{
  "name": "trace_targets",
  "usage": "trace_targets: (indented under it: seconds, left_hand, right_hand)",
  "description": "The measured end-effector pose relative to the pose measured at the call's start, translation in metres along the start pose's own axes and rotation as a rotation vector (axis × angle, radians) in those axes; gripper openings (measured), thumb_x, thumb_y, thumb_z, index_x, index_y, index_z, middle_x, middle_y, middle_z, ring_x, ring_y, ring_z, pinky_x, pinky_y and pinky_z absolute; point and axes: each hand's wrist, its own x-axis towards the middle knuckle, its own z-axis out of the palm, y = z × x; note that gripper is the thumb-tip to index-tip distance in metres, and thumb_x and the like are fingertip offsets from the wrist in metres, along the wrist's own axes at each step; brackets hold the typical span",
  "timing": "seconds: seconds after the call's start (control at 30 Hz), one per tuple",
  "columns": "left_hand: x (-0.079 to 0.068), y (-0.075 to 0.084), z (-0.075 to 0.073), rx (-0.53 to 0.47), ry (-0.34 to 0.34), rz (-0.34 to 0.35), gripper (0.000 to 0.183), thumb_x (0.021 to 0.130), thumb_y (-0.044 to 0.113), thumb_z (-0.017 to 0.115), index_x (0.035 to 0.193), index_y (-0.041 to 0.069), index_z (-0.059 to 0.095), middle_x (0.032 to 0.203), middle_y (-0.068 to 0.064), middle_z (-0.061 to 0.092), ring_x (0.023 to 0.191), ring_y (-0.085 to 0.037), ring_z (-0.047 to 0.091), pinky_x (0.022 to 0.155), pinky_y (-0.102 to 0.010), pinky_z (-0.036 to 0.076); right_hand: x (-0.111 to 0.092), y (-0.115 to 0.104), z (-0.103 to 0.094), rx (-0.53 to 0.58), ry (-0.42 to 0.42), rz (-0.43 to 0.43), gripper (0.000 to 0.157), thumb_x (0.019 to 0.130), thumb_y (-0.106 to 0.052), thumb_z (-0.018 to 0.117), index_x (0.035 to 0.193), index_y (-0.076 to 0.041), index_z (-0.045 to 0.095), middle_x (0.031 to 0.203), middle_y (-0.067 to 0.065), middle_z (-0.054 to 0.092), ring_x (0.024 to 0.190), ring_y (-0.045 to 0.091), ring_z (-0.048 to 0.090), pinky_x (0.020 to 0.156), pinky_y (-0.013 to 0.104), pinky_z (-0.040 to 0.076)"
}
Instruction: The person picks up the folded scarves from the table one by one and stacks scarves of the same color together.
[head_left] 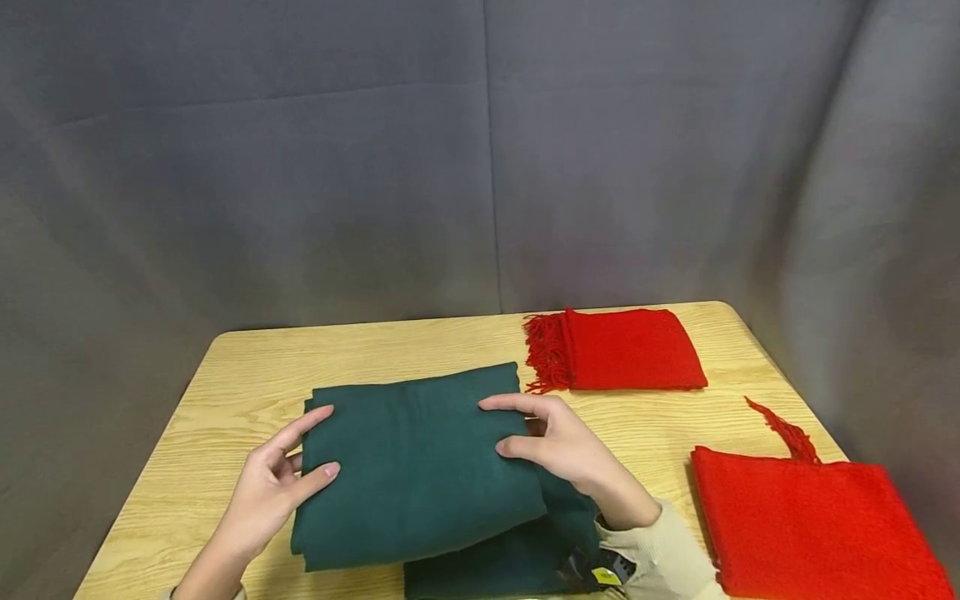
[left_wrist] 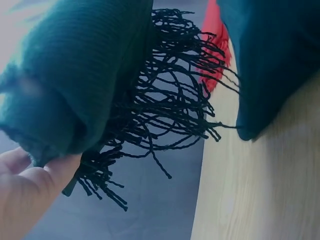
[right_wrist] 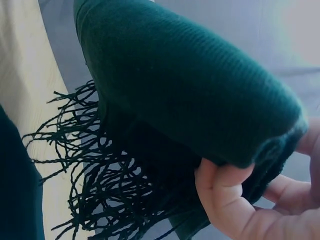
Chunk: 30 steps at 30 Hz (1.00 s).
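Both hands hold up a folded dark green scarf (head_left: 412, 467) by its two sides, in front of the body. My left hand (head_left: 273, 483) grips its left edge, with thumb and forefinger on the near face. On the right edge, my right hand (head_left: 558, 446) pinches it, and other fingers curl behind the layers. Dark fringe (left_wrist: 170, 110) hangs from the underside, seen in both wrist views. Beneath, another dark green cloth (head_left: 487, 571) lies folded at the table's front, partly covered by the held scarf in the head view.
On the wooden table (head_left: 247, 367), a folded red scarf (head_left: 630, 350) with fringe to its left lies at the back right. A second folded red scarf (head_left: 810, 525) is at the front right, a tuft of fringe sticking out behind. Grey curtain (head_left: 375, 167) hangs behind the table.
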Motion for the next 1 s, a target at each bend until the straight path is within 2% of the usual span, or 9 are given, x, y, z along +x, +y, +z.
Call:
trace_targets:
  seconds: [0.27,0.47,0.6,0.77,0.9,1.0]
  left_hand:
    - [0.008,-0.011,0.014,-0.084,-0.071,0.024,0.057,0.082,-0.011,0.058,0.134,-0.007,0.035,0.117,-0.003,0.052,0.094,-0.018,0.063,0.066,-0.036,0.053]
    - [0.013,-0.018,0.023,-0.167,-0.123,0.041,0.058,0.082,-0.013,0.055,0.135,-0.010,0.031,0.119,-0.006,0.049,0.098,-0.019,0.061,0.067,-0.038,0.053]
    - [0.015,-0.021,0.028,-0.185,-0.140,0.050,0.058,0.082,-0.014,0.055,0.135,-0.011,0.030,0.118,-0.008,0.049,0.097,-0.019,0.061,0.067,-0.038,0.053]
    - [0.019,-0.025,0.034,-0.209,-0.170,0.044,0.058,0.083,-0.012,0.055,0.135,-0.011,0.030,0.120,-0.007,0.048,0.098,-0.019,0.061,0.069,-0.036,0.053]
    - [0.021,-0.029,0.040,-0.224,-0.191,0.020,0.059,0.083,-0.011,0.056,0.135,-0.011,0.029,0.121,-0.006,0.049,0.098,-0.019,0.061,0.070,-0.035,0.053]
    - [0.021,-0.033,0.044,-0.240,-0.199,-0.013,0.060,0.082,-0.011,0.057,0.135,-0.011,0.029,0.120,-0.006,0.050,0.098,-0.019,0.061,0.069,-0.036,0.053]
  right_hand:
    - [-0.009,0.008,-0.015,-0.079,0.022,-0.007,0.041,0.079,0.000,0.061,0.120,0.001,0.057,0.110,0.017,0.057,0.079,0.025,0.059,0.072,0.032,0.049]
    - [-0.017,0.012,-0.023,-0.058,0.011,-0.004,0.042,0.080,0.000,0.060,0.121,0.003,0.055,0.110,0.020,0.057,0.082,0.026,0.060,0.074,0.032,0.050]
    - [-0.023,0.014,-0.029,-0.065,0.011,0.001,0.042,0.080,0.000,0.060,0.122,0.003,0.054,0.111,0.021,0.057,0.080,0.025,0.060,0.072,0.031,0.050]
    - [-0.029,0.017,-0.036,-0.040,0.015,0.014,0.043,0.081,0.000,0.060,0.123,0.005,0.052,0.110,0.022,0.057,0.079,0.025,0.062,0.072,0.031,0.051]
    - [-0.035,0.020,-0.042,-0.086,0.027,0.017,0.043,0.080,-0.001,0.061,0.122,0.004,0.054,0.098,0.018,0.058,0.066,0.018,0.056,0.065,0.027,0.048]
    - [-0.038,0.024,-0.045,-0.111,0.037,0.031,0.042,0.080,-0.001,0.062,0.121,0.003,0.055,0.095,0.014,0.058,0.063,0.016,0.053,0.063,0.026,0.046]
